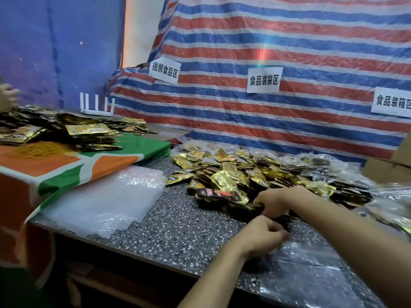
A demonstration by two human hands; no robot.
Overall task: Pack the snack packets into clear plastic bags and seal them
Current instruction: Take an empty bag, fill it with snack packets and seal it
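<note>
A heap of gold and black snack packets (240, 174) lies on the speckled table (182, 221). At the heap's near edge my right hand (275, 201) grips a dark packet (249, 206) with curled fingers. Just below it my left hand (264, 235) is curled, pinching the mouth of a clear plastic bag (311, 263) that lies flat on the table toward me. A stack of unused clear bags (106, 198) rests at the left of the table.
A second pile of packets (60, 130) and yellow rubber bands (40, 150) sit on an orange and green cloth at the left, where another person's hand (7, 95) shows. Filled bags (347, 172) lie at the right beside a cardboard box (389, 170). A striped tarp hangs behind.
</note>
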